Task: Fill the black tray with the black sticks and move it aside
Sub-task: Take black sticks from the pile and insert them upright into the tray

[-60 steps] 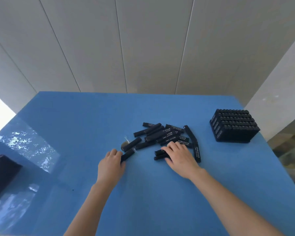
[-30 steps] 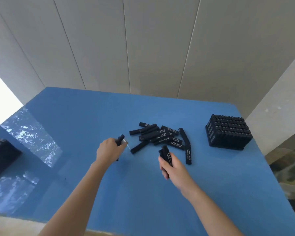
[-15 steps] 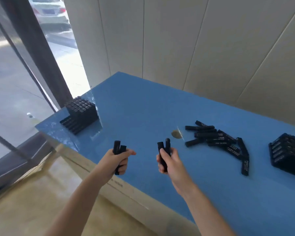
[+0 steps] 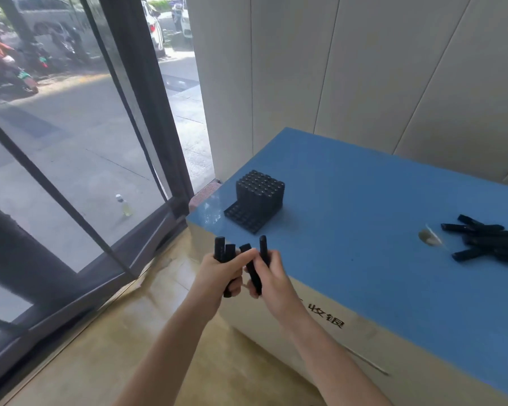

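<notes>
A black tray [image 4: 242,217] stands near the left end of the blue table [image 4: 364,230]. Upright black sticks fill its back rows, and its front rows show open holes. My left hand [image 4: 217,273] grips two black sticks [image 4: 224,253] upright. My right hand [image 4: 269,276] grips two more black sticks [image 4: 254,271] close beside it. Both hands hover in front of the table's left corner, below the tray. A loose pile of black sticks [image 4: 487,244] lies on the table at the far right.
A small round mark [image 4: 428,238] sits on the table left of the pile. A glass door with a dark frame [image 4: 147,112] stands to the left, a small bottle [image 4: 125,205] outside it. The table's beige front panel [image 4: 320,332] carries printed characters.
My view swung left from the pile to the tray at the table's left end. Both hands lifted sticks off the table and came together in front of the corner.
</notes>
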The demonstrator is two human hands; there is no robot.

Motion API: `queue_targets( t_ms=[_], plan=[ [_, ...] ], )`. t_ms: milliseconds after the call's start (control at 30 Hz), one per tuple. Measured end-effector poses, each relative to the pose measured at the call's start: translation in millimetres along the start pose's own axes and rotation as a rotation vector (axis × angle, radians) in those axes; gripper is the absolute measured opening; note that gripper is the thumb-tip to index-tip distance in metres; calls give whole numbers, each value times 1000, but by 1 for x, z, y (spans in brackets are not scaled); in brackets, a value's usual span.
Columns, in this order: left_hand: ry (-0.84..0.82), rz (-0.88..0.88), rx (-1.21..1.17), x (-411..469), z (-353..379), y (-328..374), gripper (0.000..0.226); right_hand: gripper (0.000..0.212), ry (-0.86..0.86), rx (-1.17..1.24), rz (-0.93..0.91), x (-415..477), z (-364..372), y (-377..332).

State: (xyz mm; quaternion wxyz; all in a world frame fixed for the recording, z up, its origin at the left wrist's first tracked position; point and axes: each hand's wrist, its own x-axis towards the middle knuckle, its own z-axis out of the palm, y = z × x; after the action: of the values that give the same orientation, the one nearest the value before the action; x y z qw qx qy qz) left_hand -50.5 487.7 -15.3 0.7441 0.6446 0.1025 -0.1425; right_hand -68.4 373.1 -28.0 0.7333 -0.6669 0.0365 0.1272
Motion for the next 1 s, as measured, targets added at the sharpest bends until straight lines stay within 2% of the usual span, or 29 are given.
queue_targets(
  t_ms=[100,200,300,433,633,800,867,1000],
  plan=[
    [15,27,-7,12,-26,6,38,28,8,-33,1,18,29,-1],
    [37,46,6,34,-46,12,33,29,47,-70,4,42,43,-2],
    [66,88,66,65,-65,19,27,33,165,-171,-56,74,45,-3],
    [83,120,128,114,-89,35,41,29,297,-226,-131,116,37,-1],
    [-31,80,145,172,-110,55,35,6,405,-300,-209,145,13,6],
    [-83,35,139,209,-108,55,43,6,585,-471,-220,154,-8,14],
    [-122,23,134,222,-106,57,43,12,655,-594,-261,156,-13,16],
    [-197,-6,167,244,-104,65,34,18,803,-747,-292,161,-15,14]
  ],
)
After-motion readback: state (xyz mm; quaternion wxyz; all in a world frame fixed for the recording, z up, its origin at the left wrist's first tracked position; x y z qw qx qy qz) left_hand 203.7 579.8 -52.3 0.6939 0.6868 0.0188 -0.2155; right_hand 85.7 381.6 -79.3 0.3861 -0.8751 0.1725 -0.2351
